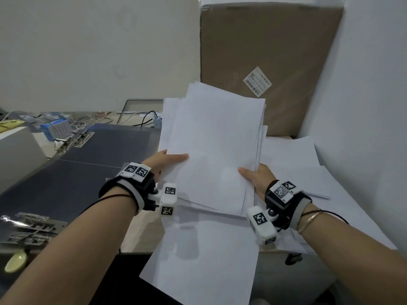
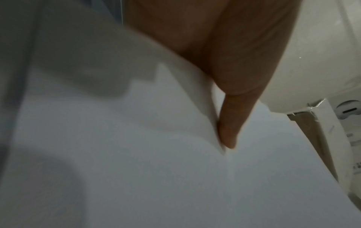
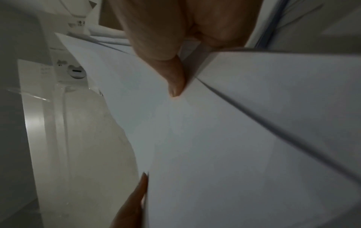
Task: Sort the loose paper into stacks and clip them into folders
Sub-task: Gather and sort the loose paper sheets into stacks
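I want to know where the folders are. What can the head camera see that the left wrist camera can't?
Only the head view shows the dark folders with metal clips, the right hand, the cardboard sheet and loose sheets on the table. Only the left wrist view shows one finger close up against a paper edge. Both show the left hand gripping the white paper stack.

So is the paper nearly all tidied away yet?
Not nearly. Done: nothing clipped; the dark folders lie open and bare. In hand: both hands, left and right, hold an uneven paper bundle. Left: loose sheets cover the table.
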`<state>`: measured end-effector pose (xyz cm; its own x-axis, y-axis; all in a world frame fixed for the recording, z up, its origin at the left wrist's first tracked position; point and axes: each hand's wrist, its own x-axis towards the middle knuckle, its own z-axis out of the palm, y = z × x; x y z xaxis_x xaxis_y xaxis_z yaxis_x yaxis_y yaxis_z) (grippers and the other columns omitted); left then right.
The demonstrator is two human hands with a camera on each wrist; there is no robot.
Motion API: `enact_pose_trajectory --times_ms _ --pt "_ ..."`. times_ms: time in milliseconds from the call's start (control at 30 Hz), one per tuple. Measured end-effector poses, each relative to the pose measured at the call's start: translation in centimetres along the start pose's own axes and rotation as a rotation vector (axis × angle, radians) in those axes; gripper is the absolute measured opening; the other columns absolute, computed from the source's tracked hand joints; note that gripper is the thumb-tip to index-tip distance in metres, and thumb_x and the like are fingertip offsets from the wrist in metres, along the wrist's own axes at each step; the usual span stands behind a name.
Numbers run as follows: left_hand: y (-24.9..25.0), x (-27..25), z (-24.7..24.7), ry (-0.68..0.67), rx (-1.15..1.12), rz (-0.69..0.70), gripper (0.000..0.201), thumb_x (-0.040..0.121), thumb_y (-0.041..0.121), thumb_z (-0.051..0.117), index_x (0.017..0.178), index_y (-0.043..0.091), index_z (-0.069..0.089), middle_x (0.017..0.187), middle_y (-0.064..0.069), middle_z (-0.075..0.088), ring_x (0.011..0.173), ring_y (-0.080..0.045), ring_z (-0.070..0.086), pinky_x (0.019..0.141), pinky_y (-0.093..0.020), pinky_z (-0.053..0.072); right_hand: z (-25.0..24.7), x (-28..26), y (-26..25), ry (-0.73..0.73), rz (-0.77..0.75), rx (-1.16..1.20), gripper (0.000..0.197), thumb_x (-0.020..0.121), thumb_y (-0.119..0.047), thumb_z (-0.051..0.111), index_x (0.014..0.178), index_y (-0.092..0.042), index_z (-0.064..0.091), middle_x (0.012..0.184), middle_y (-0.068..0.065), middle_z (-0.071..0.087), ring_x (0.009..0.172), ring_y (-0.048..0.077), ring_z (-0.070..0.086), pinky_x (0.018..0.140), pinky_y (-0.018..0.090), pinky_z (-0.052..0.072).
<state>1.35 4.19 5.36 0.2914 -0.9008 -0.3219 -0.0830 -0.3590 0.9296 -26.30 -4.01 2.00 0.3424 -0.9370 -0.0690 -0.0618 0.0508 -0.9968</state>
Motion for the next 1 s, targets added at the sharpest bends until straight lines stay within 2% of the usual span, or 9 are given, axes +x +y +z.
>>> enact_pose_trajectory --times_ms 100,267,400,500,567,667,733,900,1000 --pt "-1.8 2.9 -1.1 0.034 0.078 -0.009 0.091 0.051 0.053 0.087 0.126 0.011 0.056 0.120 -0.012 0.067 0.109 -0.034 0.064 0.098 -0.053 0.048 0.4 0.4 0.9 0.046 0.008 -0.020 0.032 0.084 -0.026 0.068 0.109 -0.007 0.064 0.113 0.012 0.067 0.107 0.029 0.063 0.101 0.047 0.046" --pt "-1.1 -0.4 1.9 0.315 0.137 0.100 0.029 0.088 0.014 0.066 0.112 -0.001 0.063 0.104 -0.015 0.065 0.099 -0.031 0.063 0.094 -0.045 0.050 0.6 1.8 3.2 0.051 0.086 -0.004 0.059 0.078 -0.051 0.062 0.123 -0.012 0.059 0.123 0.006 0.064 0.115 0.027 0.058 0.105 0.048 0.042" --pt "-2.5 0.0 2.1 0.436 0.077 0.119 0.022 0.090 0.007 0.060 0.109 -0.003 0.064 0.103 -0.017 0.064 0.099 -0.031 0.061 0.092 -0.042 0.048 0.3 4.0 6.1 0.021 0.206 0.007 0.104 0.046 -0.081 0.068 0.124 -0.014 0.054 0.120 0.006 0.065 0.110 0.030 0.061 0.100 0.049 0.046" --pt "-3.5 0.1 1.5 0.490 0.009 0.083 0.033 0.090 0.006 0.059 0.121 -0.004 0.059 0.119 -0.018 0.064 0.110 -0.033 0.061 0.099 -0.043 0.047 1.7 1.3 3.5 0.016 0.271 0.025 0.040 0.084 -0.046 0.063 0.108 -0.014 0.058 0.122 0.012 0.062 0.110 0.035 0.061 0.098 0.052 0.047" --pt "-4.2 0.0 0.7 0.524 -0.024 0.043 0.034 0.091 0.007 0.057 0.123 -0.005 0.058 0.123 -0.017 0.062 0.113 -0.033 0.059 0.100 -0.042 0.046 2.1 0.0 2.4 0.038 0.319 0.022 0.036 0.095 -0.028 0.053 0.120 -0.003 0.052 0.121 0.020 0.061 0.109 0.037 0.061 0.092 0.051 0.050" --pt "-5.4 -0.4 -1.1 0.546 -0.055 -0.036 0.034 0.093 0.009 0.055 0.123 -0.007 0.056 0.126 -0.019 0.060 0.118 -0.035 0.056 0.105 -0.044 0.043 1.2 -0.1 3.1 -0.027 0.421 0.078 0.013 0.097 -0.012 0.048 0.102 -0.003 0.056 0.081 0.014 0.072 0.068 0.029 0.070 0.050 0.042 0.057" --pt "-6.5 -0.4 -2.4 0.547 -0.097 -0.073 0.033 0.093 0.010 0.055 0.121 -0.007 0.056 0.128 -0.020 0.060 0.118 -0.035 0.056 0.106 -0.047 0.041 0.5 0.0 3.5 -0.022 0.484 0.057 0.008 0.096 -0.006 0.047 0.093 -0.003 0.055 0.074 0.014 0.068 0.063 0.030 0.066 0.038 0.033 0.052" --pt "-7.5 -1.6 -3.5 0.576 -0.195 -0.127 0.044 0.095 0.019 0.054 0.133 -0.001 0.048 0.139 -0.022 0.050 0.128 -0.037 0.048 0.104 -0.045 0.040 0.1 0.4 3.8 0.029 0.495 0.086 0.026 0.092 0.003 0.050 0.118 0.004 0.055 0.109 0.021 0.066 0.095 0.036 0.065 0.077 0.048 0.054" --pt "-7.9 -1.7 -3.3 0.566 -0.233 -0.117 0.047 0.095 0.023 0.053 0.135 -0.001 0.047 0.140 -0.023 0.048 0.129 -0.039 0.047 0.104 -0.047 0.040 0.3 0.0 3.5 0.078 0.446 0.123 0.025 0.093 0.002 0.049 0.117 0.000 0.054 0.114 0.020 0.064 0.101 0.037 0.063 0.085 0.052 0.051"
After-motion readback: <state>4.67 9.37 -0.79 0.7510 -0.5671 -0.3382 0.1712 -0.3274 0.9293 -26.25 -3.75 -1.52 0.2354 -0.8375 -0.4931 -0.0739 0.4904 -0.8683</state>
